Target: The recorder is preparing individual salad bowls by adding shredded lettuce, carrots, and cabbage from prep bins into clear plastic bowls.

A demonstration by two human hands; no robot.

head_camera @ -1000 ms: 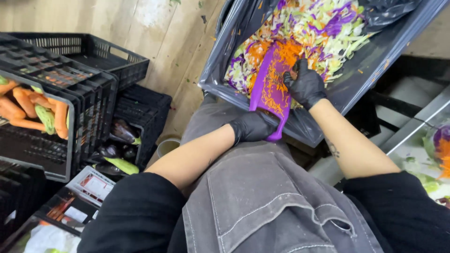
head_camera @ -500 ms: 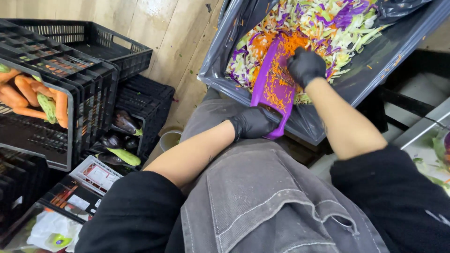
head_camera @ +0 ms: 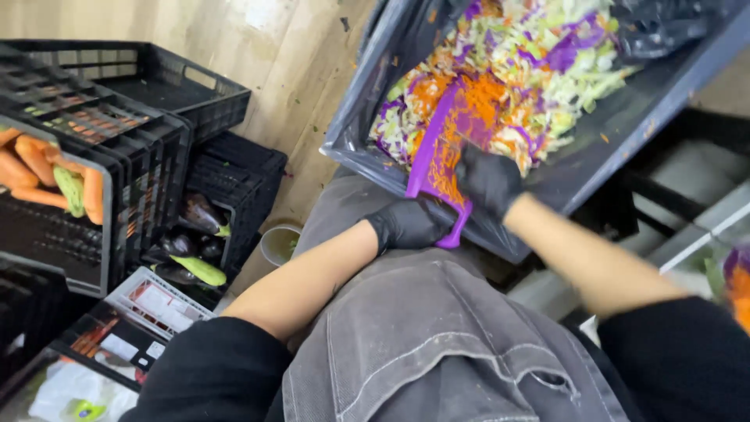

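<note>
While seated over grey trousers (head_camera: pixel 437 344), gripping the lower end of a purple grater (head_camera: pixel 451 144) with the gloved left hand (head_camera: pixel 410 224), fingers closed round its handle at the tub's near edge. Just beyond that grip, pressing the gloved right hand (head_camera: pixel 488 180) down on the grater's face, fingers curled; whether anything is being pinched beneath them cannot be told. Leaning the grater up and away from the left hand, its top end lying among the shreds, its face coated in orange gratings. Past both hands, filling the dark tub (head_camera: pixel 359 117) with mixed slaw (head_camera: pixel 531 70) of pale green, purple and orange. Lying at the tub's far corner, beyond the right hand, a crumpled black bag (head_camera: pixel 664 27). Well off to the left of the grip, stacked black crates (head_camera: pixel 156 133) standing on the wooden floor, one holding carrots (head_camera: pixel 31 168), a lower one holding aubergines (head_camera: pixel 191 234). Nearer, between crates and left arm, a small pale cup (head_camera: pixel 280 244).
</note>
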